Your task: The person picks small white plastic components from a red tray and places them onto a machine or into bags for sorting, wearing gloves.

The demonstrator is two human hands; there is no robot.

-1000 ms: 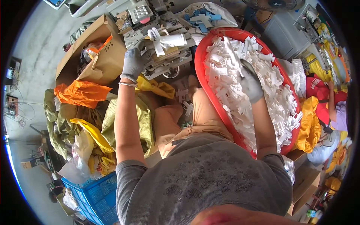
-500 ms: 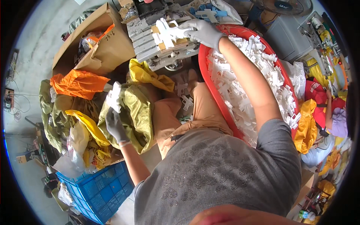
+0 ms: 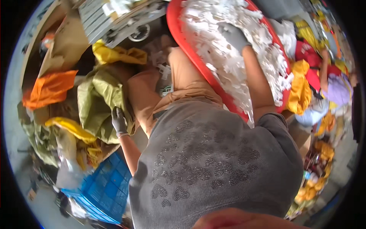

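Observation:
My right hand, in a grey glove, is over the heap of small white plastic pieces in a long red tub. Its fingers reach down among the pieces and are blurred, so I cannot make out any grip. On the other side, my left hand, gloved too, is at the edge of an olive-green woven sack. Its fingers are stretched out, with no white piece visible in them. White pieces also lie on the grey slatted machine table at the top, partly cut off by the frame's edge.
At left stand a cardboard box, an orange cloth or bag and a yellow bag. A blue plastic crate is at lower left. Another yellow bag lies below the machine. Beyond the tub, a person in purple sits among orange bags.
My right hand has left the white piece on the machine table and moved into the tub. The white piece is gone from my left hand, which is lower beside the sack. The view has shifted.

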